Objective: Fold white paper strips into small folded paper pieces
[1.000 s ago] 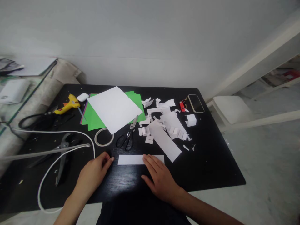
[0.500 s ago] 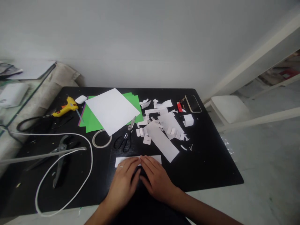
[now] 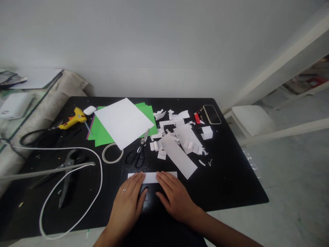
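Note:
A narrow white paper strip point(image 3: 150, 177) lies flat near the front edge of the black table. My left hand point(image 3: 128, 197) rests with outstretched fingers on the strip's left part; a ring shows on one finger. On the strip's right part lie the fingertips of my right hand point(image 3: 174, 195), its thumb held apart. Neither hand grips anything, and the fingers cover parts of the strip. Just beyond are scissors point(image 3: 138, 152) with black handles. Right of them sits a longer white paper piece point(image 3: 180, 159) among folded scraps point(image 3: 161, 154).
White paper point(image 3: 123, 121) overlaps green sheets point(image 3: 102, 133). Left are a yellow glue gun point(image 3: 74, 119), a tape roll point(image 3: 104, 156), large shears point(image 3: 67, 175) and a looping white cable point(image 3: 100, 178). Right are a red lighter point(image 3: 197, 118), a phone point(image 3: 212, 114) and a folded paper piece point(image 3: 207, 132).
My hands have moved apart along the strip, the left one sliding left and the right one slightly right. The strip's middle now shows between them.

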